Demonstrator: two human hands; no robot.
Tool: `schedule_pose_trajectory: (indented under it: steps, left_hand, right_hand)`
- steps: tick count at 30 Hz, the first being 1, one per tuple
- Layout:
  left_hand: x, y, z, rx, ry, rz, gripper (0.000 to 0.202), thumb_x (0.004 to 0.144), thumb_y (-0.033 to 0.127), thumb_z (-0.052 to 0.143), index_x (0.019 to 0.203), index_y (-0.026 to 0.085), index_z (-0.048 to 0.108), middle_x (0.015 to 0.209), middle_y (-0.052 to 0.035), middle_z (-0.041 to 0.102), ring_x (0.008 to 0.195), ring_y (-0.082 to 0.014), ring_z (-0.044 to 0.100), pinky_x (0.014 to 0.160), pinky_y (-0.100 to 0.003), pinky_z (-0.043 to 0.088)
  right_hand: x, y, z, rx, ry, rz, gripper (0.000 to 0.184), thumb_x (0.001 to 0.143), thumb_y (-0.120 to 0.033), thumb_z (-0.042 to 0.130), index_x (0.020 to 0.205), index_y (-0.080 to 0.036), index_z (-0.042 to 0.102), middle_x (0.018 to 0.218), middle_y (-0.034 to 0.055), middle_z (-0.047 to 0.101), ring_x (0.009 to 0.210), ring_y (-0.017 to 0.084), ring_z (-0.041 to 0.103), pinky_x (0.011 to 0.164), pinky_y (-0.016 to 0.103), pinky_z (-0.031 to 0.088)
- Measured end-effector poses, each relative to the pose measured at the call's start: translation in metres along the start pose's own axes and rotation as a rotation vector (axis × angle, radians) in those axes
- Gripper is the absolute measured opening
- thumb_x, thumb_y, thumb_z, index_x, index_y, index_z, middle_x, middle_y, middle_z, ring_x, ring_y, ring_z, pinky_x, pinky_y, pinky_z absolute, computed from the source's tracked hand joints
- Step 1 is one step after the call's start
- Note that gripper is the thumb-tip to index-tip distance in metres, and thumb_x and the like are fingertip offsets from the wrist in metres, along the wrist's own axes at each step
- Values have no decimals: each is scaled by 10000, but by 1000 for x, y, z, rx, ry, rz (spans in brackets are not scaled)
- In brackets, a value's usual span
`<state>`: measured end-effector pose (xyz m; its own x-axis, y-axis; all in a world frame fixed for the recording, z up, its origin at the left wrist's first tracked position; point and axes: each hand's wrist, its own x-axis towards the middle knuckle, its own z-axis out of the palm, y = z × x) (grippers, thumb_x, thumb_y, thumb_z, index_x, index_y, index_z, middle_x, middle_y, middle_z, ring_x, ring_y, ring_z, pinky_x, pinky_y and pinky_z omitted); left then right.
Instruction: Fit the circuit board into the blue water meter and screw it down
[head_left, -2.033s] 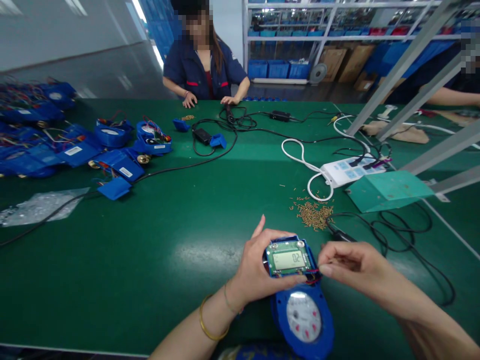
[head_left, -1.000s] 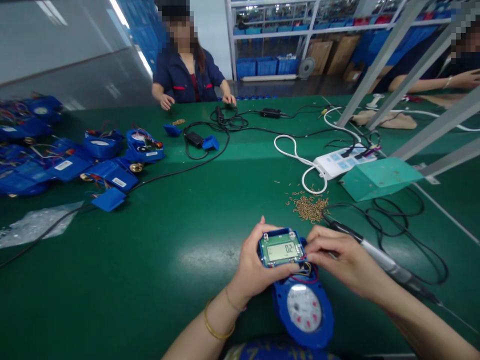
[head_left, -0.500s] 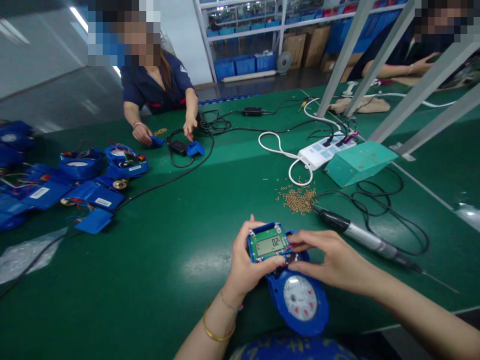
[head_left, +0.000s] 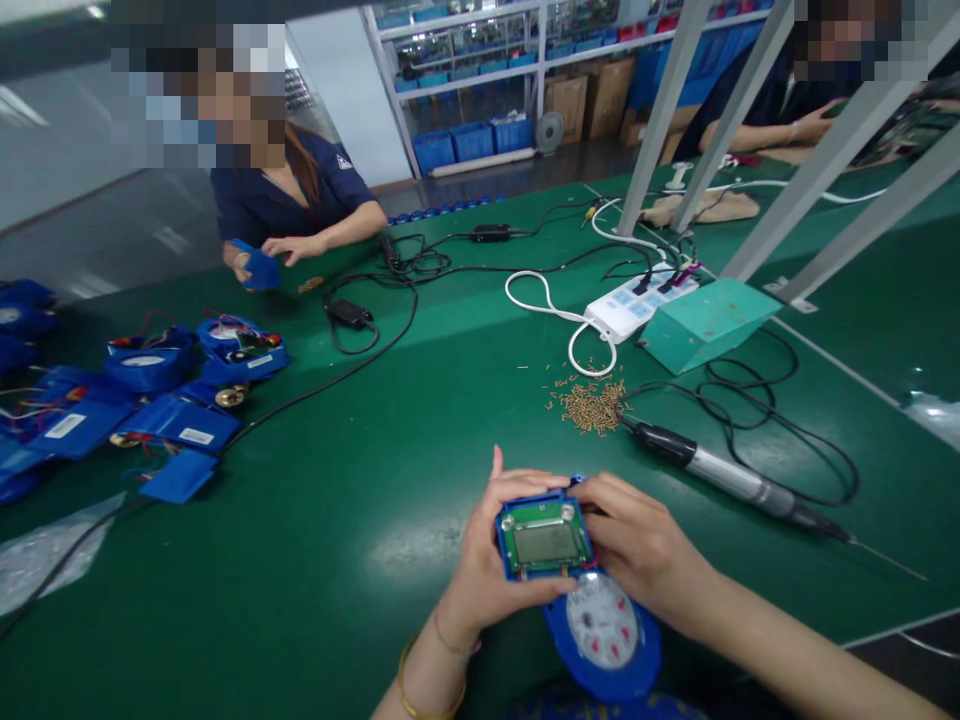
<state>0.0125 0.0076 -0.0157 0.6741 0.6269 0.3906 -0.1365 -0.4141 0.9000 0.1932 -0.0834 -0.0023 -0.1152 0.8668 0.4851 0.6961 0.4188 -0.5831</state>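
Note:
In my left hand (head_left: 487, 560) is a blue display housing (head_left: 501, 545), its fingers behind it and the thumb along its lower edge. A green circuit board with a grey LCD screen (head_left: 546, 543) sits inside; no digits are readable. My right hand (head_left: 649, 545) is closed at the housing's right edge, its fingertips partly hidden behind the board. Red wires show beside them. Just below, a blue water meter body (head_left: 637, 660) carries a round white dial (head_left: 604, 625) with red pointers. Where the housing meets the meter is mostly covered by my hands.
A pile of small brass-coloured screws (head_left: 594, 405) lies ahead, beside an electric screwdriver (head_left: 727, 475). Behind are a power strip (head_left: 626, 305), a green block (head_left: 709, 322) and metal posts. Blue meter assemblies (head_left: 172, 410) cover the left side. A co-worker opposite holds a blue part (head_left: 256, 265).
The display housing has moved lower and faces me more squarely; its earlier digits no longer show. My right fingers have shifted from the wires to the housing's side. The co-worker has raised a blue part.

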Motion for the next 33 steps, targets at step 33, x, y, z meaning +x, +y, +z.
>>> schedule_pose_trajectory:
  steps: [33]
  left_hand:
    - [-18, 5, 12, 345, 70, 152, 650, 691, 489, 869, 1228, 263, 580, 1120, -75, 749, 1065, -242, 732, 1218, -565, 321]
  right_hand:
    - [-10, -5, 9, 615, -79, 713, 260, 788, -170, 558, 825, -256, 800, 1324, 121, 548, 1246, 289, 507, 1071, 494, 386]
